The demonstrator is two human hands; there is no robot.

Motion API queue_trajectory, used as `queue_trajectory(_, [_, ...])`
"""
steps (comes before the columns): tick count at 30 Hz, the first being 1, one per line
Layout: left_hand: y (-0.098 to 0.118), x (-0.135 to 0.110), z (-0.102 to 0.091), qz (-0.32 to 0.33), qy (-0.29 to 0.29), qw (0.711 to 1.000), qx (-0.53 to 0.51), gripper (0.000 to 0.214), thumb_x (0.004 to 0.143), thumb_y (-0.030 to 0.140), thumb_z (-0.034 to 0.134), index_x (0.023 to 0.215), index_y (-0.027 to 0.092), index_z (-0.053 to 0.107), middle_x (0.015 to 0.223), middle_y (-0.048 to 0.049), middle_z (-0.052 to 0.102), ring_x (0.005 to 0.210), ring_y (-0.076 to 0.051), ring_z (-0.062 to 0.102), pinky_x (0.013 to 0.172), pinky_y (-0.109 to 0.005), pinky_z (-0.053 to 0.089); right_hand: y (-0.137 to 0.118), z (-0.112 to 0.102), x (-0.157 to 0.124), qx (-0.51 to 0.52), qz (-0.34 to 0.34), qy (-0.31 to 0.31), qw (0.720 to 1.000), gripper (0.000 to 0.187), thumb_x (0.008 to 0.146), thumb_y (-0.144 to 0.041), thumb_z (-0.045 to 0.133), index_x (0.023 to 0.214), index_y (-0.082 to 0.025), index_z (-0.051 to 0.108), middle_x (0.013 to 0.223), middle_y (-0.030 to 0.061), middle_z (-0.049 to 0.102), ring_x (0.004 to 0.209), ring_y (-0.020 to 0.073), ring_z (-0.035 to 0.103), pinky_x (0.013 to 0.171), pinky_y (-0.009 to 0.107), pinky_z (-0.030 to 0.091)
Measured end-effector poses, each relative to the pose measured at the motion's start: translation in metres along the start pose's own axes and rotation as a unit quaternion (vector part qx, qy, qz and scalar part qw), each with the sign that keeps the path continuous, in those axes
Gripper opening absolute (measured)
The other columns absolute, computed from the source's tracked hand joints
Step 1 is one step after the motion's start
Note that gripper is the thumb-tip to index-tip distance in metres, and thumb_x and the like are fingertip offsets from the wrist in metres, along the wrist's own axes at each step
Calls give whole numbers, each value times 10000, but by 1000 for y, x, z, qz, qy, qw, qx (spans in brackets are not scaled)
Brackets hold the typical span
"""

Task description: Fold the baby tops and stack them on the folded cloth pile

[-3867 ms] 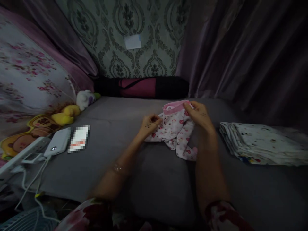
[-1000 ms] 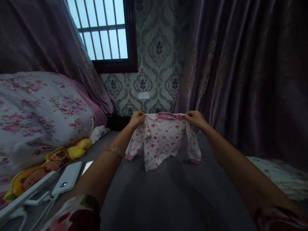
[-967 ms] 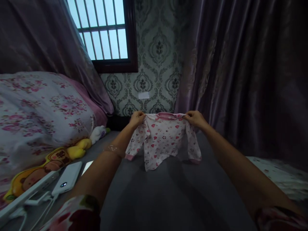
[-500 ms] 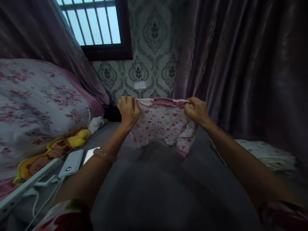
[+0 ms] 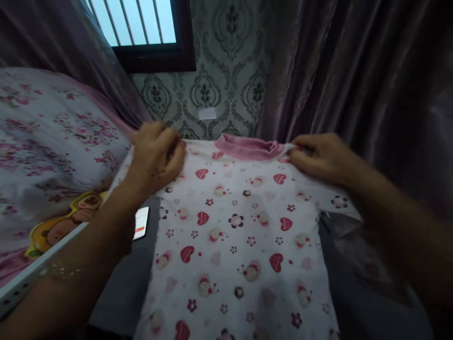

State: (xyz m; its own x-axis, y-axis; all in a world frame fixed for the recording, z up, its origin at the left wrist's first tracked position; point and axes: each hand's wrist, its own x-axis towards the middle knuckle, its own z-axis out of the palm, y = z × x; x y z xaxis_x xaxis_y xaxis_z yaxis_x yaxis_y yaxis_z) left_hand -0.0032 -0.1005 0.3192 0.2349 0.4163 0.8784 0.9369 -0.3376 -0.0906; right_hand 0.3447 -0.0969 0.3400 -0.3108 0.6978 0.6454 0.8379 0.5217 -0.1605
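A white long-sleeved shirt (image 5: 233, 203) printed with red hearts, flowers and small cartoon figures hangs spread out in front of me. Its pink collar (image 5: 247, 147) is at the top, and the lower hem runs out of the picture. My left hand (image 5: 157, 153) is closed on the shoulder left of the collar. On the other side, my right hand (image 5: 320, 158) pinches the fabric close beside the collar. Both hands are somewhat blurred. A sleeve hangs under my right forearm, partly hidden by it.
A grey bed surface (image 5: 123, 283) lies below the shirt. At the left are a lit phone (image 5: 141, 223), a white power strip (image 5: 21, 288), a yellow cartoon plush (image 5: 63, 229) and floral bedding (image 5: 63, 141). Curtains (image 5: 354, 71) hang at the right, beside the patterned wall (image 5: 226, 71).
Both hands have come nearer to me with the shirt and moved farther apart in view. The shirt, earlier small and bunched in mid-swing, now hangs long and open, covering much of the bed.
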Motion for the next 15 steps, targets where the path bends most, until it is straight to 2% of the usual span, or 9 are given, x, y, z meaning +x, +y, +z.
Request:
queue_trajectory(2, [-8,-20,40,-9,-115,993,-6,293,886,361,431,809,169,639,827,-93,571,859,-251,528,815,-416,399,17,39,-1,-4,22,-72,997,196,789,-304,511,736,-194,665,590,17,593,567,169,521,531,289,329])
queue_trajectory(6, [-17,-88,129,-66,-274,959,-17,324,909,399,412,826,187,643,864,-109,605,882,-252,533,780,-385,383,46,134,-25,-63,54,-203,976,262,857,-335,464,817,-205,688,816,87,714,735,223,627,611,296,375])
queue_trajectory(8, [-18,-124,166,-74,-332,940,-16,325,929,402,399,867,199,645,928,-120,624,919,-259,541,782,-380,379,56,177,-42,-97,78,-250,960,289,897,-351,435,901,-208,686,902,111,725,830,244,651,656,302,392])
queue_trajectory(11, [-19,-160,204,-76,-367,927,-2,319,957,382,368,937,202,630,1016,-124,625,975,-260,542,820,-380,380,65,224,-62,-130,73,-288,946,338,957,-357,362,1044,-205,652,1007,124,717,922,241,657,727,301,410])
queue_trajectory(15, [-26,-173,229,-52,-378,924,27,346,985,349,312,995,176,612,1044,-134,611,995,-268,533,842,-396,384,77,257,-66,-165,49,-305,937,373,993,-365,299,1126,-186,598,1064,103,703,924,229,665,743,288,412])
